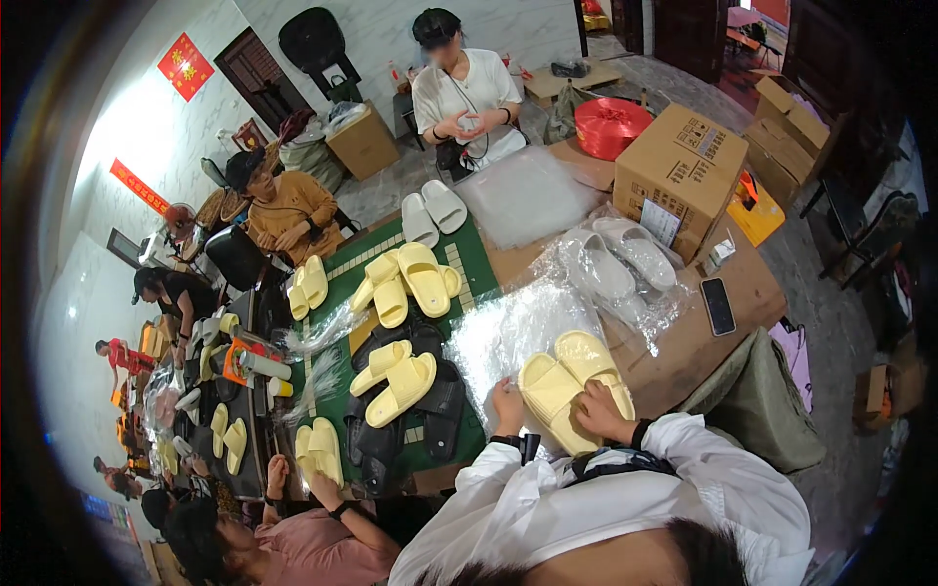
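Note:
A pair of yellow slippers (555, 398) lies in front of me at the table's near edge, side by side, on a clear plastic bag (523, 327). My right hand (601, 415) rests on the right slipper, with its fingers curled over it near the strap. To the left of the pair, my left hand (508, 405) has its fingers drawn together at the plastic beside the left slipper. Its fingertips are small in the picture, and the bag's edge there is hard to make out. Both forearms wear white sleeves with dark cuffs.
More yellow slippers (399, 386) and black slippers (445, 410) are piled on the green mat to the left. White slippers in plastic (601, 264), a phone (718, 306) and a cardboard box (679, 176) are on the right. A co-worker in pink (313, 547) handles yellow slippers at left.

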Demonstrator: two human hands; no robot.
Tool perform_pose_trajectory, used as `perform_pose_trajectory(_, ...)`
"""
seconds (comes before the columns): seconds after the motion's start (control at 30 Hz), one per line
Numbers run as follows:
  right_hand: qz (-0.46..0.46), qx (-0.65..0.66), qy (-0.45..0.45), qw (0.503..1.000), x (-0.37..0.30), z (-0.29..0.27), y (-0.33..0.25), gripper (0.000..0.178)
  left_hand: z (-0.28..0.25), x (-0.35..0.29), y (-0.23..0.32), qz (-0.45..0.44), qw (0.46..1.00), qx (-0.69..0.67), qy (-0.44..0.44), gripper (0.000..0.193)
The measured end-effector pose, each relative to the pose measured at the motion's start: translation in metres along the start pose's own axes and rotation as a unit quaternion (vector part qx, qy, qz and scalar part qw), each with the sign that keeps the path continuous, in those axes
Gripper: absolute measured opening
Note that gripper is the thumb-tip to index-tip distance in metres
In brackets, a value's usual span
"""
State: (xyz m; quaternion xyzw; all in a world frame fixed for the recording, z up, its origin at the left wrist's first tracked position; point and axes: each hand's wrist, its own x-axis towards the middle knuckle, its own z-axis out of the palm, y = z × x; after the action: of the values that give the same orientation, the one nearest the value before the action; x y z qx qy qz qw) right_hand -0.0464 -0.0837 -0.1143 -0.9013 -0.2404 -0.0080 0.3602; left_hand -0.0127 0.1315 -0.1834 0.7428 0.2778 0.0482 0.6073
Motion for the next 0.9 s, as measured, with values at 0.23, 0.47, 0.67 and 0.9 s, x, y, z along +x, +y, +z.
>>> perform_pose_trajectory(0.23, 0.021, 0.026, 0.027, 0.999, 0.0, -0.001, 0.005, 0.016, 0.0, -0.007, 0.025, 0.041, 0.997, 0.063, -0.018, 0.038)
perform_pose_trajectory(0.47, 0.056, 0.021, 0.041, 0.997, 0.001, 0.0, 0.008, 0.018, -0.005, -0.026, 0.056, 0.137, 0.984, 0.104, -0.04, 0.045)
perform_pose_trajectory(0.67, 0.055, 0.028, 0.048, 0.997, 0.008, -0.01, 0.0, 0.017, -0.004, -0.042, 0.064, 0.222, 0.968, 0.114, -0.009, 0.043)
perform_pose_trajectory(0.9, 0.045, 0.025, 0.1, 0.994, -0.001, 0.005, 0.002, 0.019, -0.012, -0.071, 0.076, 0.352, 0.914, 0.196, -0.042, 0.042)
